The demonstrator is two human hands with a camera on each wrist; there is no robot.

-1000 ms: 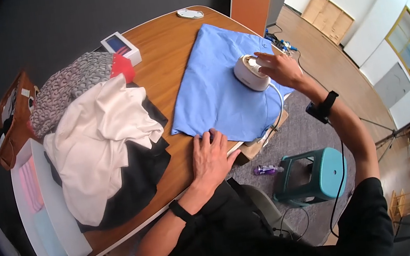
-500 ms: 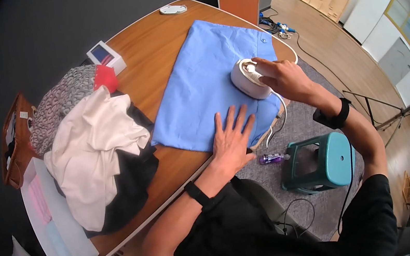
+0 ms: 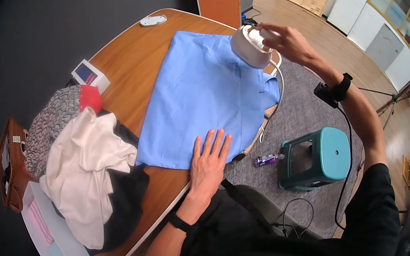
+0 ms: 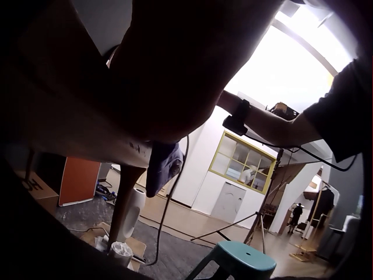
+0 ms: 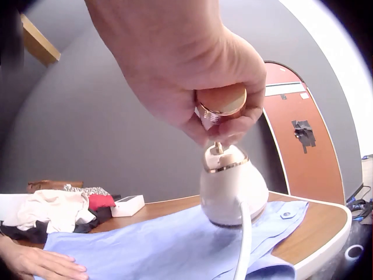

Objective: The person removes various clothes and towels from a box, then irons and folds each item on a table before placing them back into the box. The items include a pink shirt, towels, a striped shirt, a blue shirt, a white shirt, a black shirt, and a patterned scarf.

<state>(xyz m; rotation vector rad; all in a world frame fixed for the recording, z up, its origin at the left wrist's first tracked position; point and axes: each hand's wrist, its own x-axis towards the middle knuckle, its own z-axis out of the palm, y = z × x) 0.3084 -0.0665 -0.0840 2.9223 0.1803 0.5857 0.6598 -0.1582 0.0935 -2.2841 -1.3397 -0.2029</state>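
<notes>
My right hand (image 3: 288, 43) grips the handle of a small white corded iron (image 3: 248, 52) with gold trim. In the right wrist view, the iron's (image 5: 232, 195) dark base is down at the blue garment (image 5: 157, 248), near the end with a button. Spread across the table, the light blue garment (image 3: 195, 92) has faint creases and its near right part overhangs the edge. My left hand (image 3: 209, 164) rests on its near edge, fingers straight and slightly spread. The left wrist view shows mostly dark forearm and the table's underside; the left fingers are hidden there.
Left on the wooden table (image 3: 131, 86) lie a cream cloth (image 3: 83, 176), a dark cloth (image 3: 126, 199), a grey knitted item (image 3: 55, 123), a white box (image 3: 90, 78) and a long white tray (image 3: 68, 252). A white oval stand (image 3: 153, 20) sits far back. A teal stool (image 3: 334, 154) stands right.
The iron in my right hand has moved away from me to the garment's far right part. My left hand went onto the cloth, then drew back to its near edge. The head view has shifted.
</notes>
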